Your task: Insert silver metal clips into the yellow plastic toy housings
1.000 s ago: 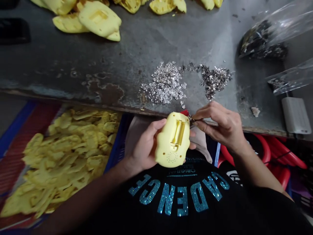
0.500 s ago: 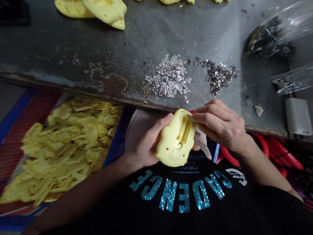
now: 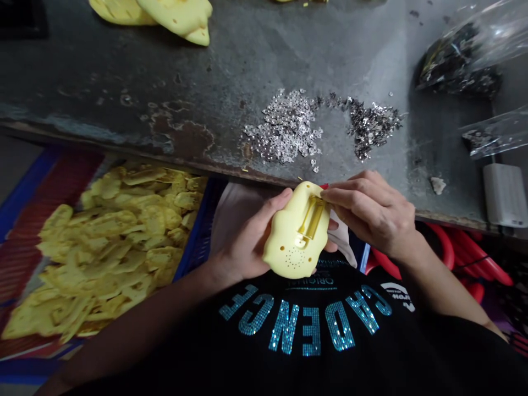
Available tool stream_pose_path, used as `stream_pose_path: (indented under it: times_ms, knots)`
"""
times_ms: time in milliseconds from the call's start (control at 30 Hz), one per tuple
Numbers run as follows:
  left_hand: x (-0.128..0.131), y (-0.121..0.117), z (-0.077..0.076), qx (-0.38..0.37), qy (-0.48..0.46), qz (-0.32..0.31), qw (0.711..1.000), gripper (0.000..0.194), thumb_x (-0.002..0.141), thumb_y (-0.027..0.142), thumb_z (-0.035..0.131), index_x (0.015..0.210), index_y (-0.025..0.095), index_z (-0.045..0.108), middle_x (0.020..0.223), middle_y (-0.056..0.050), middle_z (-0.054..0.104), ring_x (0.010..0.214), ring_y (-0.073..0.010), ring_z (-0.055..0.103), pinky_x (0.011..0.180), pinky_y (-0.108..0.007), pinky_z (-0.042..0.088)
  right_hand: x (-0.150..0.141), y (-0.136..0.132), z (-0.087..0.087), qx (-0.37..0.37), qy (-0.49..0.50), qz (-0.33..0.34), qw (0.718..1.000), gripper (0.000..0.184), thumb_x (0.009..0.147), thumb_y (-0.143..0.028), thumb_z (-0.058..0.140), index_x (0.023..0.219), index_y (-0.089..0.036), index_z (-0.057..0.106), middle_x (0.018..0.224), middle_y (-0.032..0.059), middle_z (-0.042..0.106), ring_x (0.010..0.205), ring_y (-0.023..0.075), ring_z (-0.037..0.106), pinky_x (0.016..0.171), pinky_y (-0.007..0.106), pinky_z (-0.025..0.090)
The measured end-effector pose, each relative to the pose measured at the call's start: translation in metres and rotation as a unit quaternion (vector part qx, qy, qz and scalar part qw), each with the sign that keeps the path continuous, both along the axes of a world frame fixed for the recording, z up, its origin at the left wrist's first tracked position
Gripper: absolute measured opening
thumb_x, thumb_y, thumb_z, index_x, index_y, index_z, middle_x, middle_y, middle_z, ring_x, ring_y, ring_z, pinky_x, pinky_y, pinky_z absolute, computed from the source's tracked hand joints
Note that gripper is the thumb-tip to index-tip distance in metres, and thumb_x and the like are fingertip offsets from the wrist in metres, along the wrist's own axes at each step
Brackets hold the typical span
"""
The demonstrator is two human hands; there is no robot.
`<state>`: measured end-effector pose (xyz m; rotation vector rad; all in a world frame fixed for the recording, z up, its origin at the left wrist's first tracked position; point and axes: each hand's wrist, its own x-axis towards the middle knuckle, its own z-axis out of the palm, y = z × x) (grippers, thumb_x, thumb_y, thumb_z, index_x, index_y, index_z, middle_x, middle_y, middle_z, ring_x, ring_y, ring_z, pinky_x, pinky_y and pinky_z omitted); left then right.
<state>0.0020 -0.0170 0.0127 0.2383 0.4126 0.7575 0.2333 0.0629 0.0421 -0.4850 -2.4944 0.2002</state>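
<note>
A pale yellow plastic shell lies in my left hand, whose thumb and fingers grip its sides. The shell faces up with a long battery slot, several screw holes and a ring of small speaker holes. My right hand has its fingertips pinched at the upper right end of the slot. Whatever is between those fingertips is hidden. On the metal table just beyond my hands lie a pile of small silvery contact plates and a darker pile of small metal pieces.
A blue crate full of yellow shell parts stands at the left. More yellow shells lie on the worn metal table. Clear bags of metal pieces, a white box and red tubing are at the right.
The small metal bit seen at the slot's upper end is no longer visible under my right fingertips. My left hand holds the shell in nearly the same place.
</note>
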Motion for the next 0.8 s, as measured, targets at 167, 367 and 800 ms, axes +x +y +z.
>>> stream_pose_path:
  times_ms: [167, 367, 800]
  knots:
    - [0.0, -0.001, 0.001, -0.01, -0.01, 0.024, 1.0, 0.055, 0.112, 0.061, 0.049, 0.131, 0.019, 0.079, 0.117, -0.014, 0.086, 0.102, -0.0375, 0.085, 0.068, -0.042, 0.073, 0.001, -0.004, -0.006, -0.007, 0.034, -0.042, 0.999, 0.031, 0.108, -0.017, 0.066, 0.137, -0.029, 0.07, 0.118, 0.0063, 0.082, 0.093, 0.0217, 0.071, 0.081, 0.04, 0.056]
    - [0.001, -0.002, 0.011, -0.033, 0.023, 0.03, 0.999, 0.058, 0.115, 0.055, 0.039, 0.137, 0.018, 0.077, 0.106, -0.014, 0.086, 0.093, -0.037, 0.085, 0.065, -0.042, 0.071, -0.003, -0.007, -0.006, 0.063, 0.029, -0.05, 0.996, 0.024, 0.108, -0.025, 0.067, 0.131, -0.025, 0.074, 0.111, 0.0079, 0.084, 0.089, 0.023, 0.068, 0.074, 0.041, 0.049]
    - [0.002, -0.006, 0.013, -0.021, 0.068, 0.027, 0.997, 0.065, 0.115, 0.057, 0.034, 0.151, 0.017, 0.069, 0.103, -0.016, 0.087, 0.083, -0.0355, 0.085, 0.064, -0.04, 0.069, -0.004, -0.009, 0.009, -0.108, 0.057, -0.049, 0.991, 0.011, 0.106, -0.022, 0.073, 0.116, -0.024, 0.076, 0.106, 0.0054, 0.081, 0.092, 0.0195, 0.073, 0.081, 0.036, 0.057]
